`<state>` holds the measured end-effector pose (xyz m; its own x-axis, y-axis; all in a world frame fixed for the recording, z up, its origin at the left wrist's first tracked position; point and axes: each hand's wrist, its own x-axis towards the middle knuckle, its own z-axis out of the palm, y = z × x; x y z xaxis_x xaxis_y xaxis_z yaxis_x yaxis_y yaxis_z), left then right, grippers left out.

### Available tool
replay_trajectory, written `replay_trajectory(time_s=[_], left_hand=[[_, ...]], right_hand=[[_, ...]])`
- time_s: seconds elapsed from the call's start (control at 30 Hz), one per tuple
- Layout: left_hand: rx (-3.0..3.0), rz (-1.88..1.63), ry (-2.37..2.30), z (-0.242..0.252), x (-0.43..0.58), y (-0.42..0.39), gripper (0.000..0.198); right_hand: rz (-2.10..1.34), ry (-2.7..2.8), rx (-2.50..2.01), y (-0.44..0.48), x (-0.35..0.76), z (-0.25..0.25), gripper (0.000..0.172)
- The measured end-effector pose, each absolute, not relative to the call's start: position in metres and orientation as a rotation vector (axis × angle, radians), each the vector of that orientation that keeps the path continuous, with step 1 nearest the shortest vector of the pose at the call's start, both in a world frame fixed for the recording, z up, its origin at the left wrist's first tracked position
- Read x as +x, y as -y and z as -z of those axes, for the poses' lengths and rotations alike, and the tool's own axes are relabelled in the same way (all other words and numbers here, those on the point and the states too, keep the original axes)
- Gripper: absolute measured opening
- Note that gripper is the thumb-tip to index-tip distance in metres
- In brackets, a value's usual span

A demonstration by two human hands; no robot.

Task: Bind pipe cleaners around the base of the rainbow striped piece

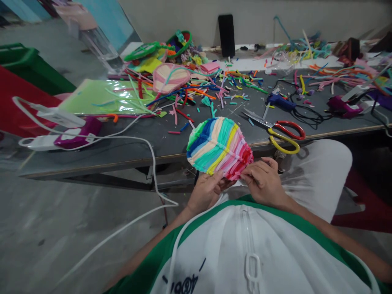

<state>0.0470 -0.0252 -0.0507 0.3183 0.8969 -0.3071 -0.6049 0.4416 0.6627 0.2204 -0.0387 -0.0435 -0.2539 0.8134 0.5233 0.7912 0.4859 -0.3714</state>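
Note:
A rounded craft piece made of striped pipe cleaners, green and blue at one end and pink and red at the other, is held above my lap at the table's front edge. My left hand grips its lower edge, thumb on top and the other fingers partly hidden beneath. With my right hand I pinch the pink end at its lower right corner. Just beyond, scissors with one red and one yellow handle lie open-bladed on the table, and a blue glue gun rests behind them.
Cut pipe cleaner bits litter the grey table. A pink heart-shaped piece lies at the back. A phone leans on the wall. Purple-and-white power strips sit left and right, a white cable hanging over the edge.

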Motion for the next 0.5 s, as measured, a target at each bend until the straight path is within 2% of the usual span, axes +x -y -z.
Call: replay_trajectory(time_s=[0.27, 0.5], left_hand=[[0.488, -1.059, -0.713, 0.05, 0.049, 0.028, 0.012], [0.478, -1.02, -0.7, 0.058, 0.048, 0.027, 0.017]], right_hand=[[-0.041, 2.061, -1.272, 0.037, 0.215, 0.046, 0.008], [-0.14, 2.082, -1.45, 0.035, 0.214, 0.047, 0.008]])
